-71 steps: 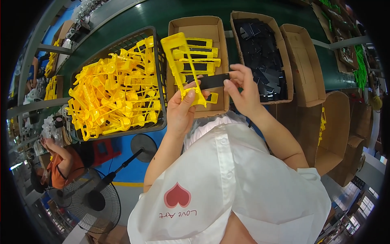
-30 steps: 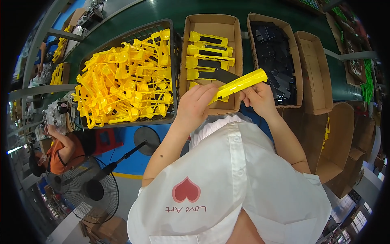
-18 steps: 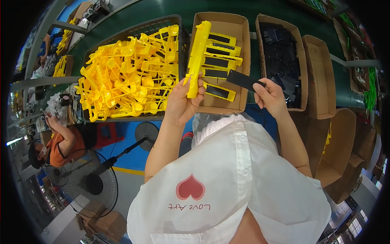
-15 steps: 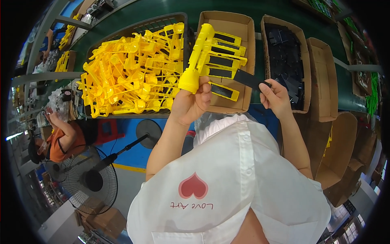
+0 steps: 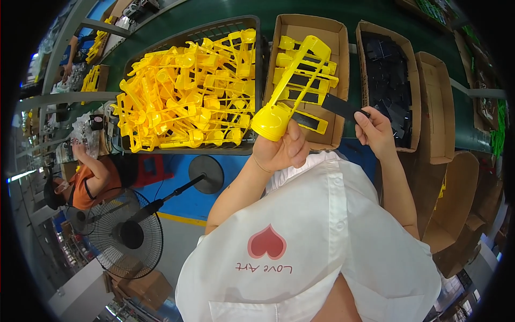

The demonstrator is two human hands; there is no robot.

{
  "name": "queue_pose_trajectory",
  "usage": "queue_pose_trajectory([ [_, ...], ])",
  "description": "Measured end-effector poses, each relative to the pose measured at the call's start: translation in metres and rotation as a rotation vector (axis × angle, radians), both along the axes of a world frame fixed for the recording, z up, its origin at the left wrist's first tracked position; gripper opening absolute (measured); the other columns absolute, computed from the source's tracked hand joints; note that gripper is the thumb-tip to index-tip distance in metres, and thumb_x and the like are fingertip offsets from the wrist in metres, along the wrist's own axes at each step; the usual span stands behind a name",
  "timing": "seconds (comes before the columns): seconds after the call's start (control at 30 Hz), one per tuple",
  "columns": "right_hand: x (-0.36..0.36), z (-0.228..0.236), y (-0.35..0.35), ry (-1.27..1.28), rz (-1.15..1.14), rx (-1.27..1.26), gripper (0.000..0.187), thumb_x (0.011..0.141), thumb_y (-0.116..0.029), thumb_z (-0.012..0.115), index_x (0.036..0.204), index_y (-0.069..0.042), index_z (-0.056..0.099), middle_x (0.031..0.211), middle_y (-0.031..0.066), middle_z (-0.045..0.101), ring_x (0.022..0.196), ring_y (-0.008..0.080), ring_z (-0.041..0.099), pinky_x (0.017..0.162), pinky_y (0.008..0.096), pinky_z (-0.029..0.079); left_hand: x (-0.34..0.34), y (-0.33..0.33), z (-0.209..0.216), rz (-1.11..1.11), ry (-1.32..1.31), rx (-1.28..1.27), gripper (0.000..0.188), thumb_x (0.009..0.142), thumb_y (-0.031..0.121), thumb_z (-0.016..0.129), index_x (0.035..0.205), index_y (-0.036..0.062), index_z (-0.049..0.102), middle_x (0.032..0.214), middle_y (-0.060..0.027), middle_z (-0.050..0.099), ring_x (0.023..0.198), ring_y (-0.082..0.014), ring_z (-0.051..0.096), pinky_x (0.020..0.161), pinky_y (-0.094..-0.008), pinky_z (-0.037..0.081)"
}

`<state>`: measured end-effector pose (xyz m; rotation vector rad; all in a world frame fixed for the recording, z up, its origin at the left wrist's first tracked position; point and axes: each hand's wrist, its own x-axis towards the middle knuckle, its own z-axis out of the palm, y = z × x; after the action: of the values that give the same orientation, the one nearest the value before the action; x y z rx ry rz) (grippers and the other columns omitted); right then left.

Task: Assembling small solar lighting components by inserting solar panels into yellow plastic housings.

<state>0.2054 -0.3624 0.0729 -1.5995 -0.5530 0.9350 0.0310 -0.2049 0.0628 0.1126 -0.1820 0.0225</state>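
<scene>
My left grip point(image 5: 284, 147) was closed around the lower part of a yellow frame point(image 5: 270, 122), the fingers curled in beside its rounded, cup-like end. The frame stood tilted in my hold: the cup sat low and to the left, and two slim bars ran up and away to the right, joining at a broader head. From where I looked down, it covered part of an open cardboard box point(image 5: 336, 45), where a row of similar yellow frames point(image 5: 308, 96) lay with dark panels showing in them.

My right grip point(image 5: 377, 133) was pinched on one end of a flat black plate point(image 5: 343, 107) — thumb on top, the plate pointing left toward the yellow frame but apart from its bars. Its far end came over the box's right side; whether it touched anything there, I could not tell.

To my left, a dark plastic crate point(image 5: 259, 70) held a high heap of yellow pieces point(image 5: 182, 102). To my right stood a second cardboard box point(image 5: 414, 107) with a pile of black plates point(image 5: 383, 70) in it, and just beside that a narrower box point(image 5: 437, 107) — all along the green counter point(image 5: 386, 13).
</scene>
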Motion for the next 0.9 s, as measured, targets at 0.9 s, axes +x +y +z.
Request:
queue_pose_trajectory([
  [0.9,-0.009,0.028,0.025,-0.449,0.351,-0.564,0.030,0.083,-0.028,0.053,0.086,0.001,0.056,0.063,0.0101,0.057,0.056,0.0198,0.055,0.054,0.0313,0.043,0.012,0.018,0.007,0.074,0.840,1.051,0.023,0.079,0.010,0.060,0.096,-0.0054,0.057,0.081,-0.0088,0.061,0.067,-0.0117,0.058,0.059,-0.0211,0.047],
])
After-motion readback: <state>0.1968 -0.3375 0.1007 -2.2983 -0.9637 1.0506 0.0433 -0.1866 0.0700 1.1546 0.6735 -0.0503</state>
